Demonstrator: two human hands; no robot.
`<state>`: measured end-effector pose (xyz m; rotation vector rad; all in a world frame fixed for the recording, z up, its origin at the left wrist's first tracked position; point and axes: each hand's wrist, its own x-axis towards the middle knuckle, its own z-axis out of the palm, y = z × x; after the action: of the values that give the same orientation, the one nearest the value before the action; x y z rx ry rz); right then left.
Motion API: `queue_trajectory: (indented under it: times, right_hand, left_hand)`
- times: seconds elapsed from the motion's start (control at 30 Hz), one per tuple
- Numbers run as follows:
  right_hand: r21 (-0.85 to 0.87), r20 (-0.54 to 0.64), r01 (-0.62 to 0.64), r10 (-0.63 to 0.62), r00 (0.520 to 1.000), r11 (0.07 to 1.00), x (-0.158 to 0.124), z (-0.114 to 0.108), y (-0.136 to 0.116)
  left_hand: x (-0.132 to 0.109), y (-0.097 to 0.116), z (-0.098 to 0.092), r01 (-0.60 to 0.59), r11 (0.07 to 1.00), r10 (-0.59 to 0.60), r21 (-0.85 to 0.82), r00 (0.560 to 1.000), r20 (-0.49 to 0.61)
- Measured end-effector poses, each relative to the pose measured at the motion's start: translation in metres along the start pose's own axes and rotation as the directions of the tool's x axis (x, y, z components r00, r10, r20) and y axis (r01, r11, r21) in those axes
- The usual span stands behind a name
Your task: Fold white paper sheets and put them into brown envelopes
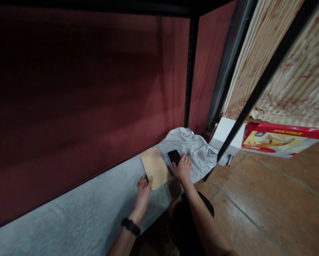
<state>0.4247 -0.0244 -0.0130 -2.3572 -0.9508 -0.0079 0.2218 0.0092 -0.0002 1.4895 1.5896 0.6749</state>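
A tan sheet of paper or envelope [155, 165] lies on the grey cloth-covered shelf [90, 192]. My left hand [144, 190] is at its lower left edge, thumb and fingers curled towards each other. Something small and dark shows between those fingers, too small to name. To the right of the tan sheet is a smartphone [173, 156] with a black screen and a pale rim. My right hand [184, 169] grips the lower right part of the phone, its thumb at the screen and its fingers along the right side. A dark band circles my left wrist.
Bunched grey cloth [199, 153] heaps at the shelf's right end. Black metal posts [192, 71] rise at the back and at the right front. A white box [226, 133] and a red and yellow carton [276, 140] stand beyond, above the tiled floor [268, 192]. A dark red wall [95, 117] runs behind.
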Motion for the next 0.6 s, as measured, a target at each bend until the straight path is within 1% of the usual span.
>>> queue_trajectory:
  times: [0.07, 0.1, 0.17, 0.23, 0.33, 0.4, 0.43, 0.47, 0.5, 0.53, 0.57, 0.6]
  right_hand:
    - [-0.03, 0.071, 0.001, 0.001, 0.997, 1.0, -0.003, 0.0, 0.004]
    - [-0.049, 0.108, 0.006, -0.001, 0.994, 0.999, -0.005, 0.0, 0.004]
    - [-0.075, 0.157, 0.012, 0.0, 0.988, 0.997, -0.008, 0.001, -0.001]
    - [-0.063, 0.17, 0.002, 0.009, 0.985, 0.998, -0.007, -0.001, -0.007]
    - [0.043, 0.148, -0.054, 0.047, 0.988, 0.998, -0.004, -0.009, -0.008]
    - [0.214, 0.147, -0.146, 0.116, 0.982, 0.966, 0.0, -0.017, -0.003]
    - [0.337, 0.167, -0.217, 0.169, 0.971, 0.916, 0.002, -0.022, 0.001]
    - [0.473, 0.214, -0.3, 0.222, 0.951, 0.829, 0.003, -0.028, 0.005]
    - [0.606, 0.286, -0.386, 0.262, 0.922, 0.696, 0.003, -0.033, 0.008]
    - [0.709, 0.36, -0.454, 0.276, 0.891, 0.539, 0.003, -0.038, 0.009]
    - [0.746, 0.387, -0.462, 0.253, 0.887, 0.479, 0.0, -0.041, 0.009]
    - [0.769, 0.407, -0.464, 0.223, 0.886, 0.44, -0.003, -0.044, 0.006]
  left_hand:
    - [-0.008, -0.006, -0.011, 0.055, 0.993, -0.055, -0.102, 0.998, 0.0]
    - [-0.013, -0.007, -0.018, 0.05, 0.988, -0.051, -0.146, 0.999, 0.002]
    - [-0.021, -0.011, -0.032, -0.009, 0.978, 0.008, -0.206, 1.0, -0.007]
    - [-0.028, -0.014, -0.047, -0.064, 0.97, 0.06, -0.233, 0.998, -0.025]
    - [-0.036, -0.023, -0.069, -0.114, 0.965, 0.112, -0.237, 0.994, -0.022]
    - [-0.04, -0.029, -0.082, -0.14, 0.961, 0.139, -0.238, 0.99, -0.022]
    - [-0.042, -0.032, -0.088, -0.154, 0.958, 0.151, -0.241, 0.988, -0.029]
    - [-0.043, -0.034, -0.093, -0.167, 0.955, 0.163, -0.247, 0.986, -0.038]
    - [-0.045, -0.036, -0.097, -0.176, 0.951, 0.17, -0.254, 0.984, -0.043]
    - [-0.046, -0.037, -0.1, -0.174, 0.948, 0.17, -0.265, 0.985, -0.04]
    - [-0.047, -0.037, -0.101, -0.16, 0.946, 0.161, -0.283, 0.987, -0.02]
    - [-0.047, -0.037, -0.102, -0.13, 0.941, 0.142, -0.311, 0.99, 0.015]
